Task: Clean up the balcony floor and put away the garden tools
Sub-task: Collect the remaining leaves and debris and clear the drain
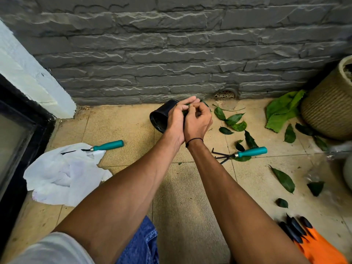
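Between curled fingers [192, 111], glossy leaves [185, 108]

wall [171, 54]: dark grey rough stone courses, full width | drain grille [224, 94]: at wall base, right of centre | floor [186, 197]: beige tiles, dusty | white pillar [28, 79]: left | black-framed glass door [17, 141]: far left | light: soft, even

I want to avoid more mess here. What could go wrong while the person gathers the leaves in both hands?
1. The leaves pinched between the left hand and right hand may slip out and scatter.
2. The black pot lies on its side and may roll if bumped.
3. The hand rake lies prongs-out beside the right forearm, so reaching for nearby leaves risks a scratch.
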